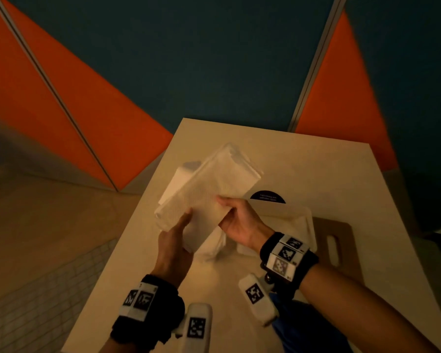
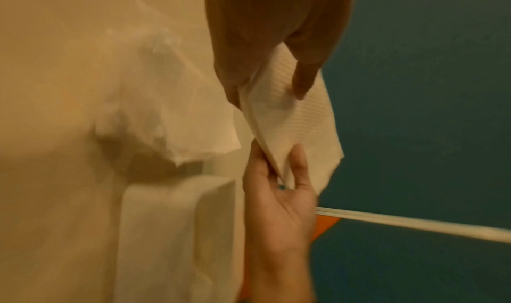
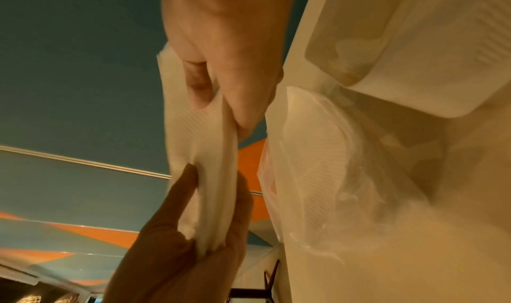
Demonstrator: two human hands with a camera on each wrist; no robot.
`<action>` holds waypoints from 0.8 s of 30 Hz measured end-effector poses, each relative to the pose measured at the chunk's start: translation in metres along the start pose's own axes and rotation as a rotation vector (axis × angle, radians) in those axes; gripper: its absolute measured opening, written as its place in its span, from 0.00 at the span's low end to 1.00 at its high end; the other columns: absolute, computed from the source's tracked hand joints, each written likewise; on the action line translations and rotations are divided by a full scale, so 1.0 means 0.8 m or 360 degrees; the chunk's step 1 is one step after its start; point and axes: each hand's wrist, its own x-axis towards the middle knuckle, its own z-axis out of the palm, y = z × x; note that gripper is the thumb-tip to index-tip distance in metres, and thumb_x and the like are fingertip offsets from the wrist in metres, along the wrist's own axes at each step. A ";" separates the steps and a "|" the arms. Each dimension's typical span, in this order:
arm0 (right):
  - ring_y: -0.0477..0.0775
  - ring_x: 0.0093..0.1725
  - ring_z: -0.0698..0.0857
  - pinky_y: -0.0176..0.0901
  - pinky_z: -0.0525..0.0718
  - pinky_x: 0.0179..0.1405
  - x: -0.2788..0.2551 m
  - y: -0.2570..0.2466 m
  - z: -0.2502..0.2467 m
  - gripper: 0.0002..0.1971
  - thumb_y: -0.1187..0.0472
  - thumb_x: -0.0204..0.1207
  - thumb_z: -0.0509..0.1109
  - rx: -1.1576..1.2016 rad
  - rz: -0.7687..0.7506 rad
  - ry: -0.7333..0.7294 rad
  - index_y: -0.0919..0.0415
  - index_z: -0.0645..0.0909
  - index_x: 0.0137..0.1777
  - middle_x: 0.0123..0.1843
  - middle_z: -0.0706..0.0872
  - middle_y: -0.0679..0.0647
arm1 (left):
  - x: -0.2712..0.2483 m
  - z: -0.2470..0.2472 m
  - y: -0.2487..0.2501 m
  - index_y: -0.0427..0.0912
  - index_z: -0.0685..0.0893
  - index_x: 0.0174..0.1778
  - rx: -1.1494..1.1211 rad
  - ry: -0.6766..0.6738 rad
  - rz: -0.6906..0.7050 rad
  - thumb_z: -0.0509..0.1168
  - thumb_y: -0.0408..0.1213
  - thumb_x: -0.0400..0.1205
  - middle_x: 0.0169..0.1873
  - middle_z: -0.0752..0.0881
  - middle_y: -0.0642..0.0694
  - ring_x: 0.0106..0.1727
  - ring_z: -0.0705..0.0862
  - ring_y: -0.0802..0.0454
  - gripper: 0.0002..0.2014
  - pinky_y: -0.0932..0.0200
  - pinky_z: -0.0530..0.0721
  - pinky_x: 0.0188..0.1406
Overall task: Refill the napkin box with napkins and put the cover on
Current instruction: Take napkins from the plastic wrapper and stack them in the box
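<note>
Blue and orange walls stood behind the pale surface (image 1: pixel 316 169). Both hands held a stack of napkins (image 1: pixel 209 189) up above it. The left hand (image 1: pixel 173 245) had its fingers pinched on the near end, thumb on top. The right hand (image 1: pixel 239 220) pinched the side edge. The white napkin box (image 1: pixel 303 225) sat open on the surface, just behind the right hand. Its brown cover (image 1: pixel 341 240) lay beside it.
</note>
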 end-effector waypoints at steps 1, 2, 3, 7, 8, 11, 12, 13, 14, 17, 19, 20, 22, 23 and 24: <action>0.61 0.56 0.84 0.53 0.82 0.62 -0.001 -0.003 -0.002 0.14 0.71 0.74 0.66 -0.0001 -0.0041 -0.0007 0.66 0.80 0.59 0.52 0.88 0.62 | 0.000 -0.001 0.004 0.40 0.79 0.65 0.0119 0.0081 0.0132 0.69 0.38 0.76 0.57 0.87 0.42 0.59 0.84 0.43 0.21 0.46 0.84 0.54; 0.60 0.54 0.85 0.51 0.84 0.60 -0.003 -0.008 -0.005 0.13 0.72 0.72 0.67 0.0009 -0.0084 -0.0005 0.65 0.81 0.57 0.51 0.88 0.61 | 0.000 -0.005 0.009 0.41 0.80 0.62 0.0278 0.0140 0.0304 0.71 0.37 0.75 0.54 0.87 0.43 0.57 0.85 0.43 0.19 0.47 0.85 0.52; 0.59 0.52 0.86 0.50 0.85 0.57 -0.002 -0.016 -0.009 0.13 0.72 0.71 0.68 0.0003 -0.0125 0.0006 0.65 0.81 0.55 0.49 0.89 0.60 | 0.001 -0.010 0.016 0.43 0.81 0.58 0.0476 0.0193 0.0480 0.72 0.38 0.74 0.51 0.87 0.44 0.55 0.85 0.43 0.16 0.47 0.86 0.50; 0.55 0.51 0.86 0.47 0.84 0.53 0.001 -0.050 -0.029 0.18 0.76 0.72 0.68 -0.0438 -0.0362 0.0026 0.60 0.78 0.58 0.50 0.87 0.58 | 0.016 -0.043 0.039 0.38 0.80 0.59 0.1087 0.0381 0.0851 0.72 0.37 0.75 0.49 0.84 0.42 0.51 0.83 0.43 0.18 0.43 0.84 0.52; 0.53 0.49 0.86 0.44 0.84 0.50 0.002 -0.052 -0.034 0.20 0.79 0.70 0.69 -0.0652 -0.0419 0.0044 0.58 0.78 0.57 0.48 0.87 0.57 | 0.020 -0.050 0.043 0.35 0.80 0.59 0.1113 0.0407 0.0915 0.71 0.34 0.75 0.48 0.83 0.43 0.51 0.82 0.43 0.17 0.45 0.82 0.50; 0.47 0.41 0.83 0.37 0.82 0.42 0.010 -0.041 -0.046 0.25 0.82 0.62 0.75 -0.1432 -0.0564 0.0066 0.51 0.79 0.48 0.41 0.85 0.50 | 0.029 -0.065 0.039 0.36 0.82 0.54 0.1176 0.0350 0.0998 0.71 0.30 0.75 0.44 0.82 0.45 0.50 0.82 0.42 0.12 0.51 0.77 0.45; 0.47 0.41 0.83 0.38 0.81 0.42 0.013 -0.033 -0.050 0.25 0.81 0.61 0.76 -0.1626 -0.0577 0.0045 0.49 0.79 0.46 0.40 0.84 0.48 | 0.030 -0.067 0.035 0.42 0.81 0.51 0.1208 0.0289 0.0983 0.71 0.30 0.75 0.43 0.83 0.48 0.50 0.82 0.43 0.11 0.52 0.77 0.44; 0.47 0.42 0.83 0.39 0.80 0.43 0.017 -0.025 -0.053 0.25 0.79 0.61 0.77 -0.1774 -0.0558 0.0040 0.48 0.81 0.47 0.41 0.85 0.47 | 0.032 -0.070 0.028 0.47 0.80 0.50 0.1249 0.0229 0.0958 0.72 0.31 0.74 0.42 0.83 0.51 0.49 0.82 0.44 0.12 0.53 0.77 0.44; 0.48 0.45 0.84 0.40 0.81 0.44 0.020 -0.018 -0.055 0.24 0.76 0.61 0.78 -0.1868 -0.0527 0.0042 0.49 0.82 0.51 0.44 0.86 0.47 | 0.034 -0.073 0.020 0.51 0.77 0.50 0.1283 0.0191 0.0928 0.73 0.32 0.73 0.42 0.83 0.52 0.49 0.82 0.45 0.16 0.54 0.78 0.43; 0.55 0.62 0.82 0.47 0.84 0.58 0.029 -0.004 -0.055 0.38 0.65 0.60 0.82 -0.2195 -0.0428 0.0088 0.55 0.72 0.72 0.64 0.83 0.54 | 0.040 -0.080 0.002 0.51 0.70 0.61 0.1301 0.0176 0.0808 0.79 0.36 0.67 0.50 0.81 0.49 0.53 0.81 0.46 0.31 0.53 0.79 0.47; 0.58 0.72 0.76 0.56 0.80 0.68 0.033 0.002 -0.051 0.51 0.55 0.56 0.85 -0.2341 -0.0397 0.0147 0.54 0.62 0.78 0.74 0.76 0.56 | 0.042 -0.078 -0.002 0.50 0.64 0.69 0.1274 0.0176 0.0781 0.81 0.36 0.64 0.56 0.78 0.49 0.56 0.79 0.47 0.42 0.52 0.79 0.50; 0.58 0.74 0.74 0.57 0.79 0.70 0.036 0.003 -0.050 0.55 0.52 0.54 0.85 -0.2351 -0.0418 0.0172 0.54 0.59 0.80 0.76 0.74 0.56 | 0.043 -0.077 -0.003 0.49 0.61 0.71 0.1272 0.0173 0.0803 0.81 0.36 0.62 0.59 0.76 0.50 0.57 0.77 0.48 0.46 0.52 0.79 0.52; 0.57 0.75 0.72 0.57 0.78 0.70 0.034 0.002 -0.047 0.57 0.50 0.54 0.85 -0.2309 -0.0527 0.0193 0.53 0.55 0.80 0.77 0.72 0.55 | 0.041 -0.074 -0.002 0.47 0.56 0.74 0.1321 0.0173 0.0893 0.81 0.35 0.63 0.62 0.73 0.49 0.58 0.75 0.50 0.49 0.52 0.78 0.53; 0.54 0.74 0.72 0.55 0.78 0.71 0.031 0.001 -0.046 0.56 0.51 0.56 0.85 -0.2293 -0.0618 0.0191 0.51 0.54 0.80 0.77 0.72 0.54 | 0.041 -0.074 -0.002 0.46 0.56 0.74 0.1358 0.0172 0.0954 0.79 0.34 0.66 0.63 0.74 0.45 0.57 0.75 0.49 0.47 0.52 0.78 0.52; 0.51 0.73 0.72 0.52 0.77 0.72 0.027 -0.001 -0.043 0.55 0.52 0.58 0.85 -0.2281 -0.0723 0.0168 0.49 0.53 0.80 0.77 0.71 0.52 | 0.041 -0.073 -0.002 0.46 0.56 0.74 0.1393 0.0173 0.1018 0.76 0.33 0.69 0.64 0.75 0.39 0.55 0.76 0.46 0.43 0.52 0.79 0.50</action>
